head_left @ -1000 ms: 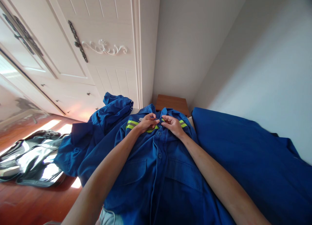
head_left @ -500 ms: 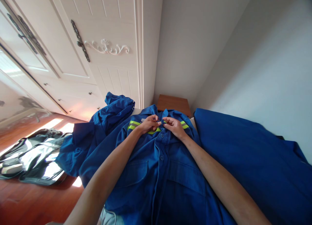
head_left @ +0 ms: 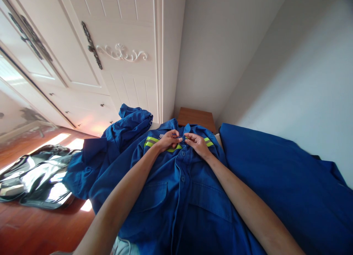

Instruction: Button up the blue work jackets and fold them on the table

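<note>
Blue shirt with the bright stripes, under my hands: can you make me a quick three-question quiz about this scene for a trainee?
1. Multiple choice: where on the blue shirt are the left hand and right hand?
A) At a cuff
B) At the front opening, near the collar
C) At the bottom hem

2. True or false: two buttons can be seen below the hands.

3. Fill in the blank: the shiny, dark-edged item lies on the reddish floor, to the person's ____ of the shirt.

Key: 1. B; 2. True; 3. left
</note>
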{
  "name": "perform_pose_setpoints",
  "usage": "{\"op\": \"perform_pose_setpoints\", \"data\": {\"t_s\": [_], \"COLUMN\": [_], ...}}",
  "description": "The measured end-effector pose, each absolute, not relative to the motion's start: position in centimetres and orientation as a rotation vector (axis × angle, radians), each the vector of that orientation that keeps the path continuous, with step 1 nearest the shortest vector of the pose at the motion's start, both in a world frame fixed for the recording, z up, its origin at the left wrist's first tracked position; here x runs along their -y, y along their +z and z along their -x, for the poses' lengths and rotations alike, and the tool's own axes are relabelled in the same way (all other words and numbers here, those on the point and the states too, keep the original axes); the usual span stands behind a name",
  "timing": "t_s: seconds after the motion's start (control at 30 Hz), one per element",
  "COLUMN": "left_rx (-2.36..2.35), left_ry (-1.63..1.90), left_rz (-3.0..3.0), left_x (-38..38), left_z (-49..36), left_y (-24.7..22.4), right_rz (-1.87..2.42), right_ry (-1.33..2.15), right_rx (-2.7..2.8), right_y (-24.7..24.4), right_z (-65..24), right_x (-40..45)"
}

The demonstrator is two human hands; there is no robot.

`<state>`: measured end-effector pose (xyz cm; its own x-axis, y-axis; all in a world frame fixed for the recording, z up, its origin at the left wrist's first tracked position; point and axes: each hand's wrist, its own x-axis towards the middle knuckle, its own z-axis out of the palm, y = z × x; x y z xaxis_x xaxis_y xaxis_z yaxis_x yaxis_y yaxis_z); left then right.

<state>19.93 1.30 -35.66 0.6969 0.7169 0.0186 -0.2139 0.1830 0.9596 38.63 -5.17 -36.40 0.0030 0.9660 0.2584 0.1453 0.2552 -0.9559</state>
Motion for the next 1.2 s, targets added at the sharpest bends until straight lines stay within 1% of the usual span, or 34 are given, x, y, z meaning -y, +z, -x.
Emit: {"op": "perform_pose_setpoints", "data": {"t_s": [0.17, 0.3, 0.47, 0.6, 0.77, 0.9, 1.03, 1.2], "left_rx": [-0.454, -0.441, -0.509, -0.605, -0.629, -0.594, -0.585, -0.581], "left_ry": [0.641, 0.605, 0.674, 0.74, 0.709, 0.672, 0.645, 0.692], "left_rz": [-1.266, -1.298, -1.302, -1.333, -1.301, -1.295, -1.356, -1.497], "left_x": [-1.4, -1.4, -1.3, -1.0, -0.8, -1.0, -1.1, -1.1], "left_z": [-19.8, -19.8, -19.9, -19.8, -19.6, -19.6, -19.8, -20.1], "left_y": [-35.9, -35.9, -35.6, -35.4, -35.1, -35.4, -35.7, -36.1], "right_rz": [1.154, 1.163, 1.184, 1.255, 1.237, 1.256, 1.269, 1.245], "right_ry": [0.847, 0.877, 0.83, 0.538, 0.102, -0.053, -0.052, 0.141], "right_rx": [1.501, 1.522, 1.54, 1.69, 2.042, 2.148, 2.181, 2.019], "right_y": [-36.5, -36.7, -36.6, -36.3, -35.9, -35.7, -36.0, -36.5], "right_z": [-38.5, -38.5, -38.4, -38.2, -38.6, -38.6, -38.3, -38.3], "right_x": [5.4, 5.2, 5.1, 5.6, 6.1, 6.2, 6.1, 5.7]}}
